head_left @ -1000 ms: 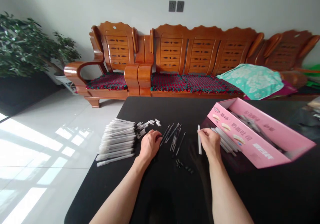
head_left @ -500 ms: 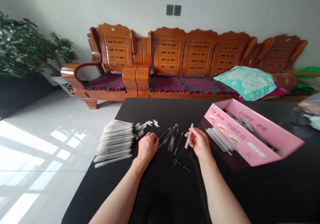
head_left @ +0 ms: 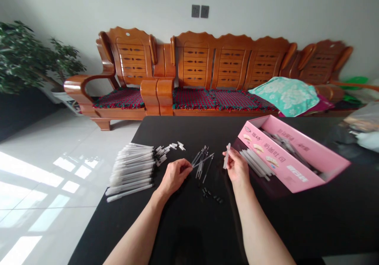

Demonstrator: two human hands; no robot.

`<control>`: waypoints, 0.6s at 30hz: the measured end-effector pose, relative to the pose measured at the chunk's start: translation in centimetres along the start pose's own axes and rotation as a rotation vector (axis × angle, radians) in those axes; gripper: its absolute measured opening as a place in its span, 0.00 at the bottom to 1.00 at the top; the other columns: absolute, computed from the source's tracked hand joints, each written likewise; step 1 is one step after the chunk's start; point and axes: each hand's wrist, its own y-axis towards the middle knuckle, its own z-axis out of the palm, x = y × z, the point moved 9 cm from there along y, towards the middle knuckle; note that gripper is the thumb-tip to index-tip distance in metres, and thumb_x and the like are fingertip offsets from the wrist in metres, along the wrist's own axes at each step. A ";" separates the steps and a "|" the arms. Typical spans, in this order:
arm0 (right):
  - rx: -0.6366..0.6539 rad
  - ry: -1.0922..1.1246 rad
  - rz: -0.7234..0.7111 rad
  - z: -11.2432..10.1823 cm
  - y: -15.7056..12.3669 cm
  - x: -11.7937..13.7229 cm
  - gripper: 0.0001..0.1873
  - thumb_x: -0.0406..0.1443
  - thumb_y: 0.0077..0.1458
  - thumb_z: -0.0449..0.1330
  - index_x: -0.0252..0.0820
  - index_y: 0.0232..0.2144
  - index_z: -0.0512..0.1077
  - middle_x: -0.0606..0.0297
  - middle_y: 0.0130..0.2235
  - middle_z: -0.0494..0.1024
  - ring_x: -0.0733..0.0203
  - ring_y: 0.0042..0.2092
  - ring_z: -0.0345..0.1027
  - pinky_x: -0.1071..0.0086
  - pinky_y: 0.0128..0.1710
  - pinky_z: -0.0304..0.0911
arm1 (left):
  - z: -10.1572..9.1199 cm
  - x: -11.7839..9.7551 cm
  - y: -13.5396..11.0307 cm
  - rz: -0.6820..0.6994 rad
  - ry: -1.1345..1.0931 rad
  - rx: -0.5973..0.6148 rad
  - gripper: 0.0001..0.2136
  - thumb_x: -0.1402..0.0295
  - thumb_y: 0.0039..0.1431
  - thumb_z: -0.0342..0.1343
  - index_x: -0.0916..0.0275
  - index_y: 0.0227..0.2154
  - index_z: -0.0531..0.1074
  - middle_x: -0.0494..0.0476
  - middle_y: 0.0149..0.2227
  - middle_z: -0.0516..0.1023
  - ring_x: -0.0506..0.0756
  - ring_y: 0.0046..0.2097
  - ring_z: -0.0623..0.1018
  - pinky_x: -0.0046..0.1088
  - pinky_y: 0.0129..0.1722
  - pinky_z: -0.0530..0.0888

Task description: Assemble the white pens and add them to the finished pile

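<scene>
My left hand point(head_left: 175, 174) pinches one thin pen refill point(head_left: 203, 160), lifting it off the loose bunch of refills point(head_left: 201, 163) on the black table point(head_left: 189, 225). My right hand point(head_left: 237, 166) holds a translucent white pen barrel point(head_left: 226, 155) upright, a little right of the refills. A stack of assembled white pens point(head_left: 133, 166) lies to the left of my left hand. Several small black caps point(head_left: 211, 195) lie between my two wrists. More empty barrels point(head_left: 255, 163) lie beside the pink box point(head_left: 296, 162).
The open pink cardboard box at the right holds more pen parts. A few loose white caps point(head_left: 177, 146) lie behind the pen stack. Wooden chairs point(head_left: 130, 75) and a bench point(head_left: 231, 71) stand behind the table, a potted plant point(head_left: 26, 56) at the left.
My right hand picked a barrel from beside the pink box and raised it toward the middle. My left hand closed on a refill and lifted its end.
</scene>
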 end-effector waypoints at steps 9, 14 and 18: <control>-0.016 0.095 -0.053 -0.7 0.3 0.5 0.14 0.34 0.40 0.71 0.37 0.32 0.74 0.62 0.28 0.82 0.64 0.24 0.74 0.75 0.19 0.68 | 0.4 -0.2 0.0 0.025 0.028 0.028 0.06 0.66 0.57 0.55 0.61 0.31 0.75 0.49 0.25 0.76 0.49 0.26 0.71 0.23 0.27 0.64; -0.011 0.099 -0.051 -0.8 0.3 0.6 0.14 0.33 0.40 0.71 0.39 0.31 0.72 0.62 0.28 0.82 0.62 0.25 0.76 0.73 0.22 0.72 | 0.5 -0.2 0.0 0.032 0.050 0.027 0.06 0.67 0.57 0.55 0.62 0.30 0.75 0.50 0.26 0.76 0.49 0.26 0.71 0.23 0.27 0.64; -0.006 0.111 -0.043 -0.4 0.2 0.8 0.16 0.33 0.39 0.71 0.38 0.32 0.72 0.62 0.28 0.82 0.63 0.25 0.76 0.74 0.22 0.72 | 0.4 -0.4 0.0 0.053 0.071 0.022 0.05 0.68 0.57 0.56 0.62 0.30 0.76 0.50 0.27 0.77 0.49 0.27 0.71 0.24 0.29 0.64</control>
